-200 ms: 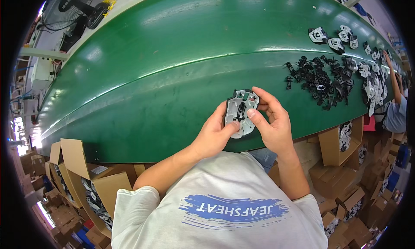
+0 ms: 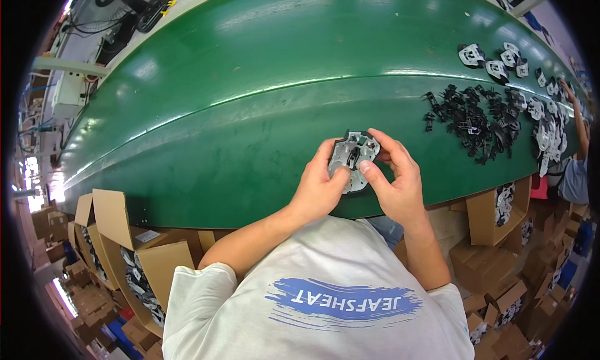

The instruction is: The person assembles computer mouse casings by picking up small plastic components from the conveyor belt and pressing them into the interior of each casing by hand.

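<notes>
Over on the left, an open carton stands beside the green table. The left hand grips one side of a grey shell held over the table; the right hand grips the other. Further right lie heaped black clips, then more pale shells.

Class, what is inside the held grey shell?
The grey shell holds a black part near its middle; the left hand and right hand cover some of its interior.
</notes>
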